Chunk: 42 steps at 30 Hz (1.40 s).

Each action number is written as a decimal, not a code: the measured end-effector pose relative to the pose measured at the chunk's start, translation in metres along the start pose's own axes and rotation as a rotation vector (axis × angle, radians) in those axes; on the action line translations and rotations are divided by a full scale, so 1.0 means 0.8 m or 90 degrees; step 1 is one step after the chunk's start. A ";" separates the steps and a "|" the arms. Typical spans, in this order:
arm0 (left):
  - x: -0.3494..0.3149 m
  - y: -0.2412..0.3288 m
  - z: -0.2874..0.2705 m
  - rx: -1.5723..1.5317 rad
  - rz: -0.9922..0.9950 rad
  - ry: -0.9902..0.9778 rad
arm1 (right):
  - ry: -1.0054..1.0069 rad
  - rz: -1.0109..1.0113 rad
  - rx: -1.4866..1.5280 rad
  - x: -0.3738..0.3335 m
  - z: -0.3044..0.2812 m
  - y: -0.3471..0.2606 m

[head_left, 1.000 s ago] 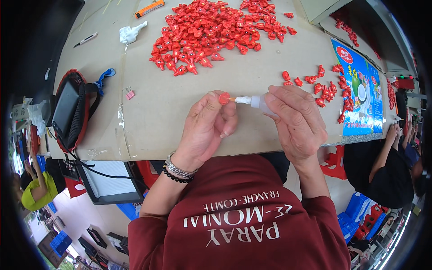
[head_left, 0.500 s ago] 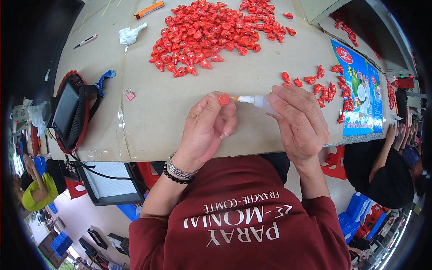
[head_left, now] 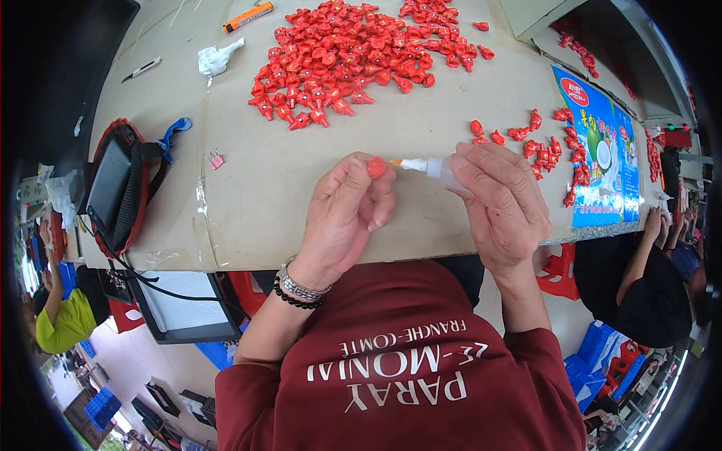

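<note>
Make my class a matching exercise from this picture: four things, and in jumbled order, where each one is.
Things
1. Bottle
2. Clip
3. Blue poster
4. Black bracelet

Places
A. On the table, left of the left hand
B. Around the left wrist
C. In the right hand
D. Right of the right hand

Pairs: 1-C, 2-A, 3-D, 4-B

On the table [head_left: 278,214], the pile [head_left: 338,56] lies far, the poster [head_left: 606,139] right, the clip [head_left: 216,162] left. Nearer, the left hand [head_left: 342,199] has one piece [head_left: 376,167], the right hand [head_left: 502,197] the bottle [head_left: 435,167].
</note>
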<state>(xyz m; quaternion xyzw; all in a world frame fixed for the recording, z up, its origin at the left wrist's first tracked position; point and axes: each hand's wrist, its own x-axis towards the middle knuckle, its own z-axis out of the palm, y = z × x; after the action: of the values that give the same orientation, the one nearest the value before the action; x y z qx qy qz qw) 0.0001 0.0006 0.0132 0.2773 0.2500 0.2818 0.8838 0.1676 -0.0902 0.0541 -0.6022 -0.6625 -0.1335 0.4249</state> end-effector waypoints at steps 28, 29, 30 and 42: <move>0.003 -0.004 -0.001 0.022 0.076 -0.005 | -0.004 -0.007 -0.020 -0.003 -0.007 0.003; 0.002 -0.004 -0.002 0.020 0.076 -0.006 | -0.004 -0.008 -0.020 -0.004 -0.005 0.004; 0.002 -0.004 -0.003 0.019 0.075 -0.007 | -0.003 -0.010 -0.019 -0.005 -0.004 0.005; 0.005 -0.009 -0.008 0.020 0.111 -0.028 | -0.017 -0.003 -0.040 -0.004 -0.006 0.002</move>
<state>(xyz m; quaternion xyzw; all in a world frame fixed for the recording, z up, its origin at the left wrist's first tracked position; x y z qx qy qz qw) 0.0014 0.0003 0.0031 0.3177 0.2097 0.3477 0.8568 0.1707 -0.0957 0.0540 -0.6155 -0.6651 -0.1475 0.3964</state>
